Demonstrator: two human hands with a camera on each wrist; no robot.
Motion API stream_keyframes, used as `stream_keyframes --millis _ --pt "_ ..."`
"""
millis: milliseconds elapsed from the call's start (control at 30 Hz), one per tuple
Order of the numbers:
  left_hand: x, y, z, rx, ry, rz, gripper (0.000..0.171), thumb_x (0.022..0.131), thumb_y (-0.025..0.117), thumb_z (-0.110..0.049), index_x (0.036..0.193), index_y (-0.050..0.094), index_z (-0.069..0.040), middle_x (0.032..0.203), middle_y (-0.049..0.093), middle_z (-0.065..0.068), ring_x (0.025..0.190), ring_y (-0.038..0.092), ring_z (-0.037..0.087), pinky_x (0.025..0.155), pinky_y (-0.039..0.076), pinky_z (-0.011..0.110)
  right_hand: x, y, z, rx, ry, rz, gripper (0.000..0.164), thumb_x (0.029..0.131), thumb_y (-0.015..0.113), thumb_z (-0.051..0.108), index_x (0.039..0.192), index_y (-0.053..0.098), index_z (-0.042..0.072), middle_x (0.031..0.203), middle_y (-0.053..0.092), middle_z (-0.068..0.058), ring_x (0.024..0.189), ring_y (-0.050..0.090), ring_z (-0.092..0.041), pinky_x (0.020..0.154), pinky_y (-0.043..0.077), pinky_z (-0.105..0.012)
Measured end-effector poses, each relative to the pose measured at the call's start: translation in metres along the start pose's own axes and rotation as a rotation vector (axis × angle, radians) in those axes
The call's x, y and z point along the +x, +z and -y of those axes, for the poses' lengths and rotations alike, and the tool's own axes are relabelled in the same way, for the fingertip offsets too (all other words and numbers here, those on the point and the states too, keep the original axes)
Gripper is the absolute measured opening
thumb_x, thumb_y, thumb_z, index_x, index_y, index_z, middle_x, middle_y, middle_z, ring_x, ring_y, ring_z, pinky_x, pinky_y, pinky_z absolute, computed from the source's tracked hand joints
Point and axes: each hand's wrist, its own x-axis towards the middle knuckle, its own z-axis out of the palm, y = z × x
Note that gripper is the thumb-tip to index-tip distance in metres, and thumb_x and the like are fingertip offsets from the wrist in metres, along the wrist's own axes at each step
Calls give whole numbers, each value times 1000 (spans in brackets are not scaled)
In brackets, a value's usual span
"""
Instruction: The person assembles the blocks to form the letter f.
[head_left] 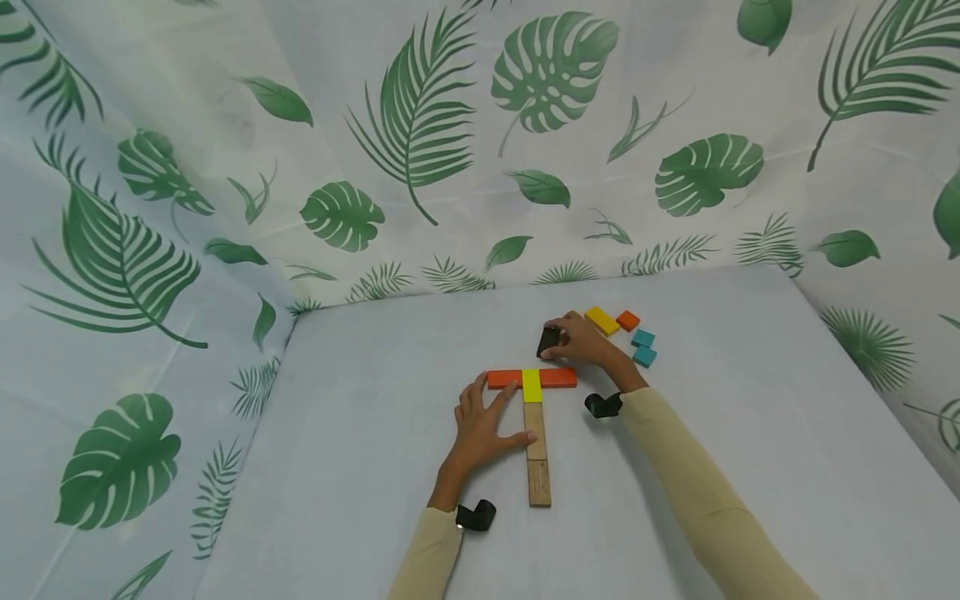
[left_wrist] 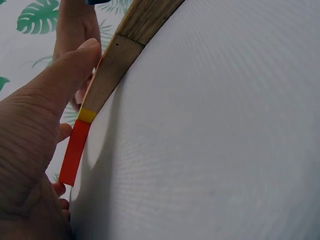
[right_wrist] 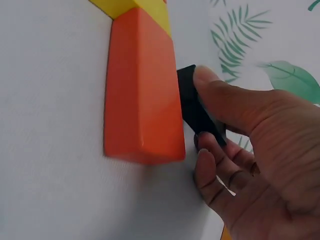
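Observation:
My right hand (head_left: 587, 340) pinches a black block (head_left: 548, 342) between thumb and fingers, just beyond the crossbar of a T-shaped layout of flat blocks. In the right wrist view, the black block (right_wrist: 197, 107) appears tilted behind the red-orange block (right_wrist: 150, 95). The crossbar has a red-orange block (head_left: 504, 381) on the left, another (head_left: 558, 379) on the right and a yellow block (head_left: 532, 387) between them. Two wooden blocks (head_left: 539, 483) form the stem. My left hand (head_left: 477, 431) lies spread, fingertips at the left red-orange block, thumb at the upper wooden block (head_left: 535, 417).
Beyond my right hand lie a yellow block (head_left: 602, 321), a small orange block (head_left: 628, 320) and two small teal blocks (head_left: 644, 357). A white cloth (head_left: 360, 467) covers the table. Leaf-printed curtains (head_left: 450, 242) stand at the back and sides.

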Motion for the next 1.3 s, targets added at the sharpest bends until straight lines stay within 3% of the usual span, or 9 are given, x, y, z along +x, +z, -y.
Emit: stream_keyframes --millis 233,467,667,1300 --pt "0 -1 -2 15 -3 -3 87 78 73 -59 152 35 -32 162 8 16 144 11 40 103 22 59 16 14 3 54 -82 8 46 96 63 18 138 54 4 128 50 -23 111 54 -34 98 47 -48" --pt "-1 0 0 15 -5 -9 87 78 72 -61 152 35 -33 162 8 16 144 11 39 104 22 58 14 22 10 143 -16 -7 47 93 68 25 133 56 4 124 52 -19 103 54 -28 95 48 -43" --pt "-1 2 1 15 4 -21 86 78 72 -61 151 36 -32 162 9 16 144 12 40 103 22 58 8 26 12 196 -30 -42 46 90 71 26 128 59 1 116 52 -18 98 54 -26 92 48 -41" --pt "-1 1 0 15 2 -22 86 78 72 -62 151 37 -33 162 9 15 144 11 38 104 21 58 4 25 13 225 -9 9 44 91 70 27 129 59 7 124 49 -17 109 52 -29 101 45 -47"
